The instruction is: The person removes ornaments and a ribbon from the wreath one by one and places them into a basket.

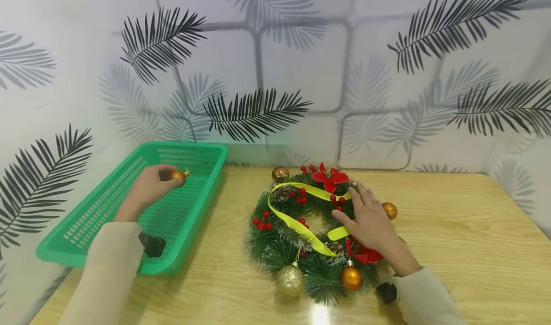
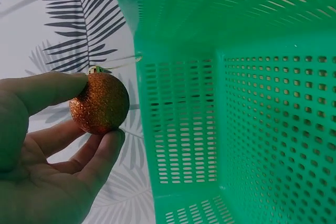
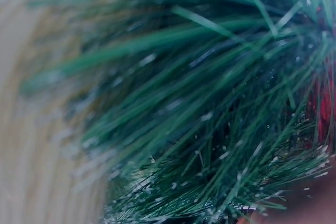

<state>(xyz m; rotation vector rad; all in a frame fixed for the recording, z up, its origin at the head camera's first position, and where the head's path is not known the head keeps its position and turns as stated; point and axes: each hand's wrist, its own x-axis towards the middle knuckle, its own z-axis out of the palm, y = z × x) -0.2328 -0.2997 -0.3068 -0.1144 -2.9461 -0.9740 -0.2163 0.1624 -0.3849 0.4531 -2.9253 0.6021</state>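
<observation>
Over the green plastic basket (image 1: 202, 219), my left hand (image 1: 150, 186) pinches a glittery orange bauble (image 2: 101, 103) between thumb and fingertips; its gold cap and thin loop show. My right hand (image 1: 371, 217) rests with fingers spread on the right side of a Christmas wreath (image 1: 269, 248) lying on the table. The wreath carries red berries (image 1: 262, 225), a red poinsettia (image 1: 330, 177), a yellow ribbon (image 1: 297, 227), a gold glitter bauble (image 1: 290, 281) and a shiny orange bauble (image 1: 351, 278). Green needles (image 3: 173, 77) fill the right wrist view.
A wooden table (image 1: 469, 239) holds the wreath and the basket, which stands at the left. Behind rises a pale wall covering (image 1: 301, 76) with a leaf pattern. More orange baubles sit at the wreath's back edge and right edge.
</observation>
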